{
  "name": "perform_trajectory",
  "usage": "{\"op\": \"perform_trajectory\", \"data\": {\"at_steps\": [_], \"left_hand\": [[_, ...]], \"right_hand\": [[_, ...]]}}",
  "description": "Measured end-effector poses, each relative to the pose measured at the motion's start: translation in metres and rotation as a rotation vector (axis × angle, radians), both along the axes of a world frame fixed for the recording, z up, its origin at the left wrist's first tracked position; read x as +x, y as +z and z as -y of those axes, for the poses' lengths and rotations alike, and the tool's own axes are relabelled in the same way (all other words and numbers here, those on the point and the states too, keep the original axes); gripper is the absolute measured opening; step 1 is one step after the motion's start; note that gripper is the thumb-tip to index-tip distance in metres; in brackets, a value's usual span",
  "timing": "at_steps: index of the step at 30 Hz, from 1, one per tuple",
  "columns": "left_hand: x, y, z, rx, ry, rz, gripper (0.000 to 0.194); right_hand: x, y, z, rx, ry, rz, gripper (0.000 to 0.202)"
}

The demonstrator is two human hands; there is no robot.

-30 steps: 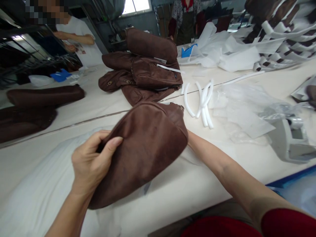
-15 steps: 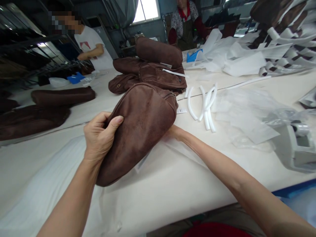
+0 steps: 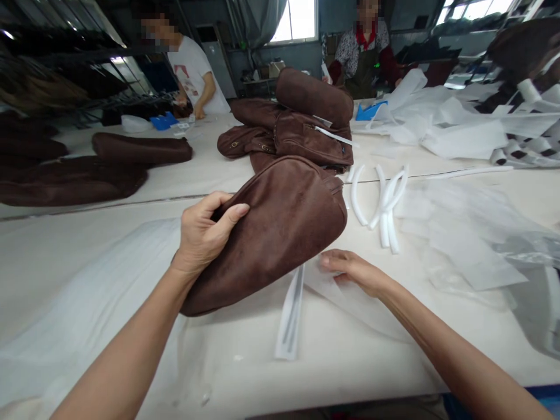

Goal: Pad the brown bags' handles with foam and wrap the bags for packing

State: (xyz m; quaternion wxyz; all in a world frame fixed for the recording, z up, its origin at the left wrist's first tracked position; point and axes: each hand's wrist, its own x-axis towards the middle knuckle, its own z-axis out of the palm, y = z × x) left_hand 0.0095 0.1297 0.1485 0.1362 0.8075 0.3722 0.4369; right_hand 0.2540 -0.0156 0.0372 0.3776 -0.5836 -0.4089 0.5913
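Note:
A brown leather-like bag [image 3: 280, 227] is held tilted above the pale table [image 3: 245, 373]. My left hand [image 3: 210, 230] grips its upper left edge, thumb on the face and fingers behind. Just below the bag's right end, my right hand [image 3: 350, 268] is apart from it, fingers loosely extended, over a thin translucent sheet [image 3: 367, 312]. From under the bag hangs a white printed strip [image 3: 289, 321]. Whether the right fingertips touch the sheet cannot be made out.
Behind lie stacked brown bags [image 3: 306, 128], with more at the left [image 3: 140, 149]. White curved tubes [image 3: 387, 210] and plastic sheets [image 3: 472, 233] lie right. White sheeting [image 3: 100, 291] covers the left. Two people [image 3: 196, 76] [image 3: 363, 52] stand across the table.
My right hand has come out from behind the bag and shows apart from it. The white printed strip now hangs in fuller view. The whole scene has shifted rightward in view.

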Motion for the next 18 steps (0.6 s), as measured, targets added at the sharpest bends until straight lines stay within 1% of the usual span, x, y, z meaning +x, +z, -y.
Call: {"op": "perform_trajectory", "data": {"at_steps": [1, 3, 4, 5, 6, 7, 8, 9, 10, 11, 13, 14, 15, 16, 17, 18], "left_hand": [[0.0, -0.001, -0.001, -0.011, 0.014, 0.004, 0.021], [0.001, -0.003, -0.002, -0.037, 0.024, 0.004, 0.023], [0.002, -0.005, -0.002, -0.051, 0.019, 0.0, 0.023], [0.002, -0.006, -0.001, -0.06, 0.011, -0.001, 0.024], [0.003, -0.007, -0.001, -0.067, 0.002, -0.001, 0.024], [0.004, -0.007, 0.0, -0.068, -0.006, 0.001, 0.025], [0.005, -0.007, 0.0, -0.066, -0.012, 0.005, 0.026], [0.006, -0.007, 0.0, -0.064, -0.017, 0.006, 0.026], [0.006, -0.007, 0.0, -0.061, -0.021, 0.004, 0.027], [0.007, -0.006, -0.001, -0.058, -0.025, -0.002, 0.028], [0.008, -0.003, -0.004, -0.051, -0.033, -0.015, 0.028], [0.009, -0.002, -0.005, -0.051, -0.039, -0.023, 0.028], [0.009, -0.001, -0.007, -0.054, -0.047, -0.032, 0.028], [0.01, 0.0, -0.008, -0.058, -0.056, -0.04, 0.029], [0.01, 0.0, -0.008, -0.063, -0.069, -0.051, 0.029], [0.011, 0.0, -0.007, -0.065, -0.09, -0.065, 0.029]], "right_hand": [[0.004, 0.0, 0.016, 0.031, 0.054, 0.12, 0.061], [0.008, -0.005, 0.046, 0.135, 0.182, 0.469, 0.082], [0.009, -0.009, 0.058, 0.196, 0.238, 0.657, 0.083], [0.01, -0.014, 0.068, 0.249, 0.272, 0.813, 0.074], [0.01, -0.018, 0.075, 0.293, 0.278, 0.921, 0.057], [0.01, -0.022, 0.079, 0.325, 0.255, 0.974, 0.039], [0.009, -0.023, 0.08, 0.341, 0.204, 0.973, 0.026], [0.008, -0.021, 0.079, 0.328, 0.144, 0.908, 0.023], [0.006, -0.017, 0.077, 0.285, 0.08, 0.778, 0.024], [0.002, -0.011, 0.075, 0.209, 0.027, 0.593, 0.026], [-0.011, 0.002, 0.073, 0.024, -0.039, 0.141, 0.032], [-0.02, 0.006, 0.074, -0.051, -0.071, -0.066, 0.036], [-0.029, 0.007, 0.077, -0.11, -0.109, -0.225, 0.04], [-0.038, 0.006, 0.083, -0.154, -0.146, -0.324, 0.043], [-0.046, 0.001, 0.09, -0.183, -0.173, -0.367, 0.046], [-0.052, -0.005, 0.098, -0.201, -0.191, -0.364, 0.049]]}}
